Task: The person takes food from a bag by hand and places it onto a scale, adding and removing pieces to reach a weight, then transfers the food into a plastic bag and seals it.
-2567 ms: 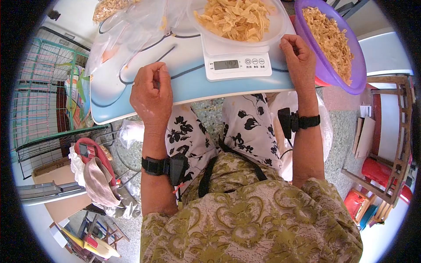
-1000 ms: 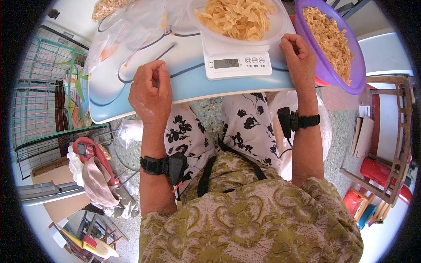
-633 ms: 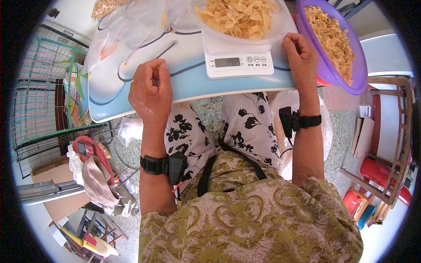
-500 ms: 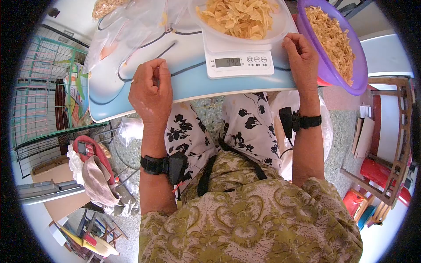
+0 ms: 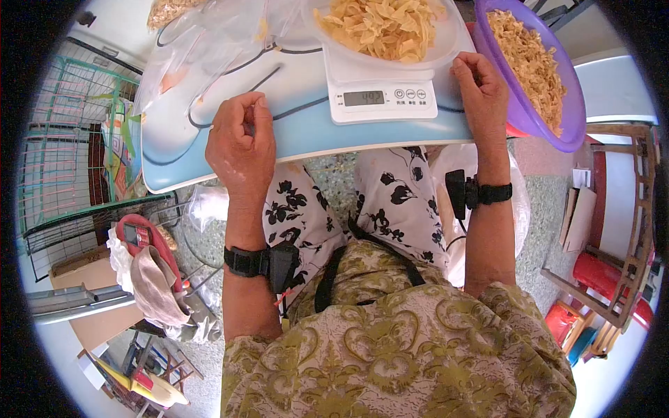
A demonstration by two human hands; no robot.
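On the table's near edge rests my left hand (image 5: 242, 139), loosely curled into a fist with nothing showing in it. My right hand (image 5: 481, 90) is also curled, its fingertips beside a clear plastic bowl (image 5: 451, 52) and nothing showing in them. The bowl holds pale yellow dried flakes (image 5: 382, 26) and sits on a white digital kitchen scale (image 5: 383, 113), whose display is lit with digits. Right of my right hand, a purple basin (image 5: 570, 115) full of browner dried flakes (image 5: 527, 66) leans at a tilt.
Clear plastic bags (image 5: 209, 45) lie on the blue-and-white table (image 5: 306, 132), behind my left hand. A green wire cage (image 5: 70, 139) stands at the left. A red tray (image 5: 167, 244) with a cloth is lower left, and a wooden frame (image 5: 637, 230) stands at the right.
Both hands keep their pose and place. The whole view has shifted very slightly; the bowl, scale and basin stay put.
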